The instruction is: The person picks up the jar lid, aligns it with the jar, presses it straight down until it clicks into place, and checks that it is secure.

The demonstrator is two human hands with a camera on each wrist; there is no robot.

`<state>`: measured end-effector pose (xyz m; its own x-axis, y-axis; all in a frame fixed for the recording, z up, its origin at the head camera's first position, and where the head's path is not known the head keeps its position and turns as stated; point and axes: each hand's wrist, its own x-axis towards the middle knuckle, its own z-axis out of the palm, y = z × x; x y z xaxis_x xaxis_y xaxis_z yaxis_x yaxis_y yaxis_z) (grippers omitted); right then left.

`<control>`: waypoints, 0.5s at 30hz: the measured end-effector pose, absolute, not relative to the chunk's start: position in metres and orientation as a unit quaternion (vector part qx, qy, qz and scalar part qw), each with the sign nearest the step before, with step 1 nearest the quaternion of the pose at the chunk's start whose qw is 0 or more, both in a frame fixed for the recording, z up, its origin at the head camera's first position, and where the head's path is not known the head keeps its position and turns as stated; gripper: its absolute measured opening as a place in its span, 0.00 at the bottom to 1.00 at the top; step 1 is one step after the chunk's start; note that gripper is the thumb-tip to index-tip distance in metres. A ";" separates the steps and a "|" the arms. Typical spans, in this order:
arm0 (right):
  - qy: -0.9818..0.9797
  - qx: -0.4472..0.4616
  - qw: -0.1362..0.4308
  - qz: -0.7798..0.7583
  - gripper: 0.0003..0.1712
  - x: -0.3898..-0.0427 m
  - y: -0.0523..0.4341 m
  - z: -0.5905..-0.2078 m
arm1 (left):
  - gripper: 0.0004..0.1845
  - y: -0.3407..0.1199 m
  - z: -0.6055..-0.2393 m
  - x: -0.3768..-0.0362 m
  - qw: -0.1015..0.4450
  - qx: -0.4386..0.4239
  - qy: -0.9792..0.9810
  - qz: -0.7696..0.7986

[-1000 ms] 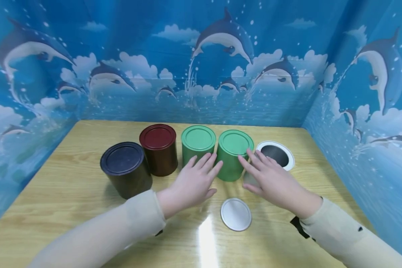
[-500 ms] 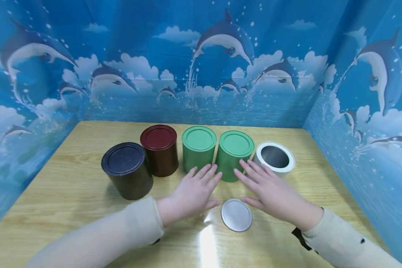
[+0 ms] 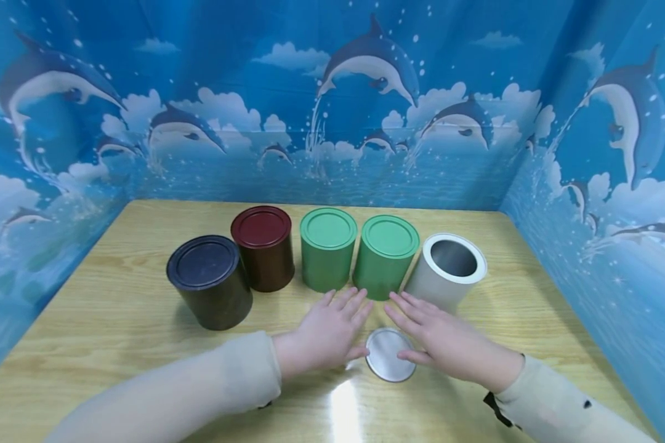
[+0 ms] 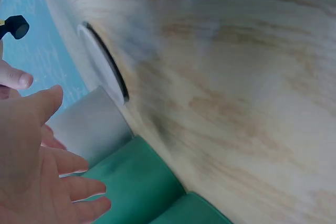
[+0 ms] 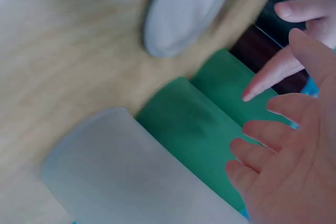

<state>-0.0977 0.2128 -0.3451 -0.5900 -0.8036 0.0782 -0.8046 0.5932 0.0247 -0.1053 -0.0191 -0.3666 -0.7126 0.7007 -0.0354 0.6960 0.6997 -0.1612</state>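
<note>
Both hands hover with fingers spread in front of a row of cans, holding nothing. In the head view, my left hand (image 3: 328, 332) is left of a round silver lid (image 3: 386, 363) on the table, its thumb tip at the lid's edge. My right hand (image 3: 446, 341) is on the lid's other side, its thumb overlapping the lid in this view. Beyond the fingertips stand two green lidded cans (image 3: 328, 261) side by side. A white can (image 3: 429, 283) without a lid, dark inside, stands right of them. In the right wrist view, the right palm (image 5: 299, 156) faces the green cans (image 5: 184, 135).
A dark red lidded can (image 3: 263, 258) stands left of the green ones, and a black lidded can (image 3: 213, 295) is nearer and farther left. The wooden table (image 3: 88, 326) is bordered by a blue dolphin-print curtain (image 3: 321, 166) behind and at the sides.
Both hands have drawn back toward the person, from over the green and white cans to beside the silver lid. The cans and lid stay where they were.
</note>
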 end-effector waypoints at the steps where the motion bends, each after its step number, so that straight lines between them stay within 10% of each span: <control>1: -0.892 0.452 0.035 0.005 0.42 -0.097 0.213 -0.348 | 0.42 -0.018 -0.368 -0.105 0.012 -0.380 -0.921 0.083; 15: -0.895 0.443 -0.040 0.028 0.45 -0.093 0.223 -0.378 | 0.42 -0.001 -0.382 -0.099 -0.027 -0.411 -0.902 0.128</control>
<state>-0.0930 0.2227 -0.3780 -0.6039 -0.7957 -0.0471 -0.7912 0.6055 -0.0854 -0.0995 -0.0008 -0.3816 -0.6613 0.7341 -0.1539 0.7480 0.6302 -0.2084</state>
